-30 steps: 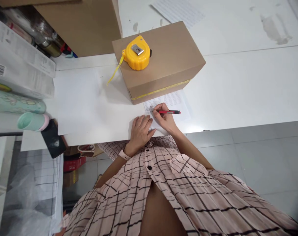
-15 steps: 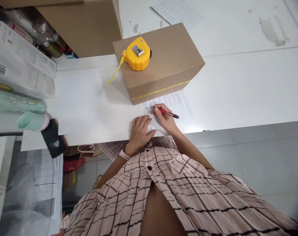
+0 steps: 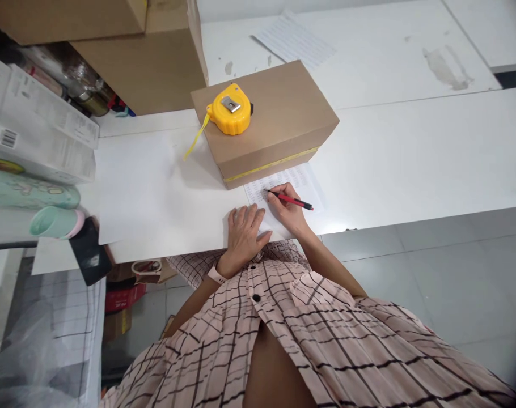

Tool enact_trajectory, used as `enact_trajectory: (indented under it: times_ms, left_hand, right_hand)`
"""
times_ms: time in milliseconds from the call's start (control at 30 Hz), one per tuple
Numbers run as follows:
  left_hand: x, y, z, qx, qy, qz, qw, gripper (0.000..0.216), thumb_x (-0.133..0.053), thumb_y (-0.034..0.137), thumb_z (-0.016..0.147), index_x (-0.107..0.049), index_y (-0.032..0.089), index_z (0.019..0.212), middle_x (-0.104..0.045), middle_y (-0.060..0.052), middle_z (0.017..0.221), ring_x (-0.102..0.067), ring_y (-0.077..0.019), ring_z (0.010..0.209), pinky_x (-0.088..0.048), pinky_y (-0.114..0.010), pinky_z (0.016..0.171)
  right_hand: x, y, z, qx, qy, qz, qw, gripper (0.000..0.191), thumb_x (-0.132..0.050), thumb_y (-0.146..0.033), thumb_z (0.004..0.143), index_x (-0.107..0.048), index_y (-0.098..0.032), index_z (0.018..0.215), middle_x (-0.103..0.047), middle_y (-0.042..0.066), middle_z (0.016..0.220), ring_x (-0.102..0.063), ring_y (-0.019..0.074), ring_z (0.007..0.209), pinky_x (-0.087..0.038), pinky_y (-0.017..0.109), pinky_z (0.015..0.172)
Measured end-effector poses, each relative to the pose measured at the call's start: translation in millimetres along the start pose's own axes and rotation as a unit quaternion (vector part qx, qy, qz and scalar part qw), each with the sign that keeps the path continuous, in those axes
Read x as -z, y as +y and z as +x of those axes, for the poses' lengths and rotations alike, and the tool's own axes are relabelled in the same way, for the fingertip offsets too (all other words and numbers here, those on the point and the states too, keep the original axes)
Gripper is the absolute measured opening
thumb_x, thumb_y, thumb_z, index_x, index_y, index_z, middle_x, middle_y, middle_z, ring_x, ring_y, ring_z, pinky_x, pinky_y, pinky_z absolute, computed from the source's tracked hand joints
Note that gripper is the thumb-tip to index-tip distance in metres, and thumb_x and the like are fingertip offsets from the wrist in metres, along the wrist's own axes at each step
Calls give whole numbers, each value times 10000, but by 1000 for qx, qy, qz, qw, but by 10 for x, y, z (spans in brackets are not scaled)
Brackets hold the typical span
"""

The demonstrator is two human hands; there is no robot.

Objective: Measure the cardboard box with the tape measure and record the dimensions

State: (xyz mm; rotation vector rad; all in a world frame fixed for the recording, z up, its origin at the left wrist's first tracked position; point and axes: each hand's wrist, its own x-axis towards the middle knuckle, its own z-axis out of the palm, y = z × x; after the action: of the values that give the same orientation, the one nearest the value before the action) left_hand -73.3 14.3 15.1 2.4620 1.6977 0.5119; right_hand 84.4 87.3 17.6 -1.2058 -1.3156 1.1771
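My right hand [image 3: 288, 211] grips a red pen [image 3: 292, 200] with its tip on a printed sheet [image 3: 304, 181] near the table's front edge. Beside it, my left hand [image 3: 243, 233] lies flat on the sheet's left edge, fingers stretched out and holding nothing. Just behind the sheet stands a closed cardboard box [image 3: 279, 119] with a strip of yellow tape along its front. A yellow tape measure [image 3: 229, 110] rests on the box's top left, its tape end hanging over the side.
A large blank white sheet [image 3: 151, 181] covers the table to the left. White cartons [image 3: 41, 130], mint-green bottles [image 3: 32, 195] and a black phone [image 3: 90, 252] lie at the far left. Big cardboard boxes [image 3: 147, 51] stand behind. Another printed sheet [image 3: 294, 39] lies further back.
The view has tilted so everything sits slightly lower in frame. The pen's rear end has dipped a little; both hands stay on the sheet.
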Motion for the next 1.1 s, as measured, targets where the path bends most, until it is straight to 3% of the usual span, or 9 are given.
enact_trajectory:
  times_ms: [167,333,633,1100]
  left_hand:
    - [-33,62,4,4,-5,8,1000,597,-561,505,954,-529,168,1445,-568,-163,1486,-494,-423,1317,-269,-656,1162]
    - [-54,90,14,12,-4,-9,1000,590,-537,471,966,-496,192,1484,-540,-124,1534,-462,-438,1362,-215,-687,1178]
    - [-39,84,6,7,-4,8,1000,552,-504,467,992,-529,161,1451,-597,-122,1474,-487,-414,1355,-243,-659,1180]
    - [-36,74,-2,5,11,10,1000,506,-517,463,990,-573,158,1389,-622,-116,1445,-513,-395,1336,-262,-644,1179]
  right_hand:
    - [38,-18,10,4,-33,-51,998,327,-647,-513,907,-524,-238,781,-475,-46,654,-435,126,608,-371,309,593]
    - [5,-1,33,17,-35,-47,998,273,-664,-494,893,-550,-247,872,-565,-22,755,-487,137,666,-403,316,628]
    - [-47,96,63,49,-23,-91,994,274,-624,-289,856,-416,-244,683,-392,-67,595,-380,111,568,-329,306,584]
    - [-59,112,79,55,-31,-110,992,274,-616,-340,883,-430,-243,705,-443,-58,609,-400,110,571,-344,299,575]
